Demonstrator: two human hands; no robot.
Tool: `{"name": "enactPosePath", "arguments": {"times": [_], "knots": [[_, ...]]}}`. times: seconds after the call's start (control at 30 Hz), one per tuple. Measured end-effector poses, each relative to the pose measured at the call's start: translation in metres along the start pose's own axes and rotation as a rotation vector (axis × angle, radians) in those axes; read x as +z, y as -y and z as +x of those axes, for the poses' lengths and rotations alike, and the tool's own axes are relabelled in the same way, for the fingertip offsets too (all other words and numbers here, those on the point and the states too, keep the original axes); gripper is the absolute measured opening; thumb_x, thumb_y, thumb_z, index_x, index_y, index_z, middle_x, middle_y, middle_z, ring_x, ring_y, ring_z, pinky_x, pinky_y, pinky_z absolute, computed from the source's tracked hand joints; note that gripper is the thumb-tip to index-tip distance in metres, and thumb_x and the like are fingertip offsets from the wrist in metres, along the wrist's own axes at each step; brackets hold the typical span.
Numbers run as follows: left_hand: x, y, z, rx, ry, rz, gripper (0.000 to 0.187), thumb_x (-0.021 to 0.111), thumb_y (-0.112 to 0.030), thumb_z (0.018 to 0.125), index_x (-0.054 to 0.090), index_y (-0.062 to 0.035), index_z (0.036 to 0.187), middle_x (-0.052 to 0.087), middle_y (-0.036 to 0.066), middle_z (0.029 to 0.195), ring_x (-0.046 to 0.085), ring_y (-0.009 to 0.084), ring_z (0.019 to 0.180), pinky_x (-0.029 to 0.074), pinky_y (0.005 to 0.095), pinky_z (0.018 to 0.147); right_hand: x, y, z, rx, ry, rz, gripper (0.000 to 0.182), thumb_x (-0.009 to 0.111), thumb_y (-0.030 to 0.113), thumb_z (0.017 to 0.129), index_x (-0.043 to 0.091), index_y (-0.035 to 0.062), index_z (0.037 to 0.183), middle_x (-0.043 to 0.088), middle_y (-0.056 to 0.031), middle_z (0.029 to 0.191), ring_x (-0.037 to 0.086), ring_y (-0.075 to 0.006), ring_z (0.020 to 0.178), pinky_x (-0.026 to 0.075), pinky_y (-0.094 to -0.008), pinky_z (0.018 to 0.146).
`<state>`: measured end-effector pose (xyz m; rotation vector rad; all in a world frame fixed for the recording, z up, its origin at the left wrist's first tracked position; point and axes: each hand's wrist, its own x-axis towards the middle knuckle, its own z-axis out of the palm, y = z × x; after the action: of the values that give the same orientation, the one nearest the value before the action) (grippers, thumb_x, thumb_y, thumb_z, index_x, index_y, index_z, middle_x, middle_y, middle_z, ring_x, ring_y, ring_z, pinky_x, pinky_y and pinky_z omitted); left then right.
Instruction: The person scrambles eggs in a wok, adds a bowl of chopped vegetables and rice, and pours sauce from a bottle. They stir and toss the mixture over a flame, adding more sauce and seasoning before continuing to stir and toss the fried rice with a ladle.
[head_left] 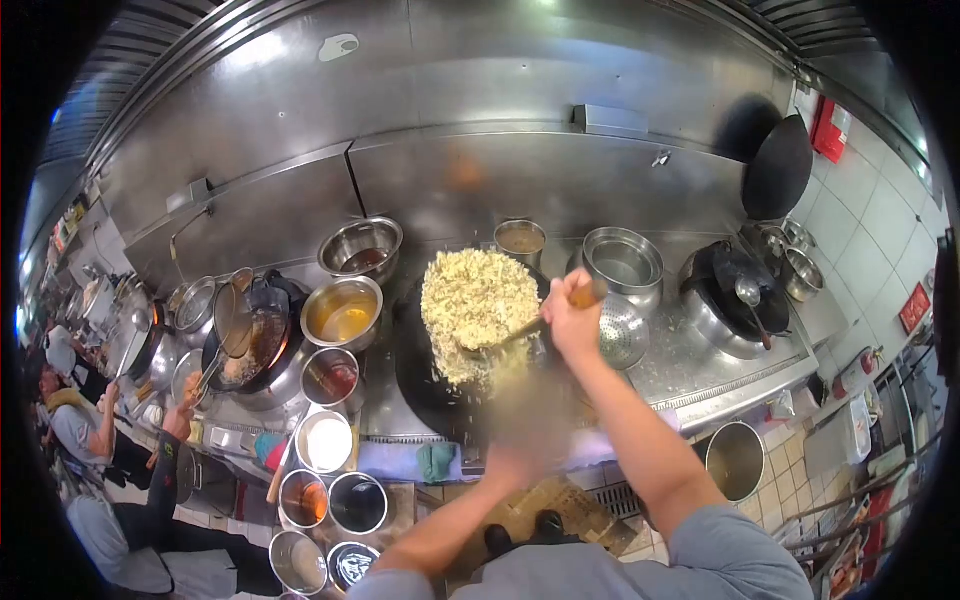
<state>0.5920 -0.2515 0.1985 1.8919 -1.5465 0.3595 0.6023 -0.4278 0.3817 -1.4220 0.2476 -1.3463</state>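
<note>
A large mass of yellow fried rice (478,295) rises out of the black wok (420,395) in front of me, with loose grains flying below it. My right hand (575,318) is closed around the wooden-ended handle of a long metal ladle (530,330), whose head is partly buried in the rice. At the near side of the wok, my left hand (515,455) is smeared by motion, so its fingers do not show. A greyish blur, perhaps a cloth, covers the wok's near rim by that hand.
Left of the wok stand metal bowls and pots, including one with yellow liquid (342,315) and one with white contents (325,442). A perforated strainer (622,335) and a water pot (622,262) are at right. Another wok (735,295) sits farther right. Co-workers stand at far left.
</note>
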Motion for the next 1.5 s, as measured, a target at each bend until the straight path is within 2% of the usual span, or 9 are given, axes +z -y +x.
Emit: {"name": "enactPosePath", "arguments": {"times": [0.13,0.4,0.6,0.8,1.0,1.13,1.23,1.3,1.5], "knots": [[-0.139,-0.049,0.108,-0.13,0.299,-0.093,0.046,0.047,-0.047,0.092,0.066,-0.0125,0.068,0.061,0.014,0.056,0.062,0.0313,0.054,0.049,0.0451,0.063,0.003,0.097,0.03,0.272,0.023,0.076,0.025,0.061,0.009,0.09,0.039,0.0104,0.077,0.046,0.0018,0.06,0.044,-0.0083,0.046,0.039,-0.0237,0.043],[0.014,0.018,0.02,-0.19,0.094,-0.031,0.045,0.044,-0.046,0.094,0.067,-0.0106,0.08,0.064,0.012,0.063,0.062,0.0294,0.058,0.041,0.0465,0.08,-0.001,-0.021,-0.021,0.027,-0.017,0.177,0.023,0.056,0.001,0.09,0.037,0.0093,0.08,0.044,0.0014,0.061,0.047,-0.0075,0.048,0.036,-0.0238,0.042],[-0.135,-0.033,0.123,-0.037,0.355,-0.079,0.04,0.052,-0.043,0.09,0.066,-0.0114,0.069,0.063,0.009,0.058,0.063,0.0306,0.057,0.05,0.0418,0.064,0.004,0.117,0.007,0.187,0.019,0.155,0.021,0.059,0.007,0.09,0.039,0.0102,0.084,0.045,0.0022,0.062,0.046,-0.0081,0.047,0.037,-0.0244,0.042],[0.063,0.041,0.019,-0.187,-0.01,0.007,0.041,0.049,-0.045,0.092,0.064,-0.0095,0.079,0.064,0.012,0.06,0.063,0.0283,0.054,0.045,0.045,0.067,-0.007,-0.024,-0.013,0.059,-0.031,0.157,0.023,0.053,0.004,0.093,0.033,0.0102,0.083,0.041,-0.0005,0.058,0.038,-0.0108,0.045,0.039,-0.0278,0.048],[-0.131,-0.044,0.093,-0.28,0.677,-0.318,0.042,0.05,-0.045,0.091,0.072,-0.0095,0.082,0.066,0.011,0.066,0.067,0.0323,0.073,0.052,0.0397,0.081,-0.009,0.105,0.016,0.262,0.0,0.078,0.022,0.056,0.006,0.092,0.037,0.0111,0.083,0.042,0.0003,0.059,0.041,-0.0088,0.045,0.037,-0.0247,0.043],[-0.018,0.028,0.099,0.011,-0.014,-0.046,0.046,0.047,-0.045,0.093,0.062,-0.0121,0.065,0.062,0.009,0.058,0.061,0.0263,0.051,0.045,0.0422,0.072,0.015,0.052,0.003,0.119,-0.116,0.026,0.022,0.057,0.008,0.092,0.037,0.0095,0.084,0.044,0.0,0.058,0.043,-0.0095,0.044,0.039,-0.0248,0.042],[0.041,0.016,0.035,-0.21,-0.063,-0.018,0.044,0.045,-0.044,0.094,0.063,-0.0121,0.07,0.062,0.009,0.057,0.061,0.0252,0.051,0.043,0.0442,0.077,-0.006,-0.022,-0.026,0.048,-0.026,0.029,0.021,0.053,0.004,0.093,0.035,0.0085,0.084,0.045,-0.001,0.059,0.048,-0.0098,0.049,0.041,-0.0261,0.047],[0.012,-0.005,-0.004,-0.156,0.341,0.045,0.045,0.04,-0.045,0.096,0.065,-0.0131,0.077,0.064,0.009,0.06,0.062,0.0259,0.052,0.046,0.0453,0.071,-0.015,0.006,-0.021,0.004,0.027,0.0,0.021,0.051,0.002,0.093,0.034,0.0081,0.082,0.044,-0.0012,0.059,0.047,-0.0098,0.051,0.041,-0.0259,0.049],[-0.121,-0.02,0.124,-0.069,0.403,-0.041,0.039,0.048,-0.045,0.093,0.067,-0.0147,0.079,0.064,0.008,0.06,0.063,0.0239,0.057,0.043,0.0398,0.061,-0.003,0.102,0.021,0.129,-0.033,0.176,0.021,0.051,0.005,0.093,0.034,0.0112,0.084,0.041,-0.0002,0.056,0.039,-0.0104,0.043,0.041,-0.0255,0.047]]}}
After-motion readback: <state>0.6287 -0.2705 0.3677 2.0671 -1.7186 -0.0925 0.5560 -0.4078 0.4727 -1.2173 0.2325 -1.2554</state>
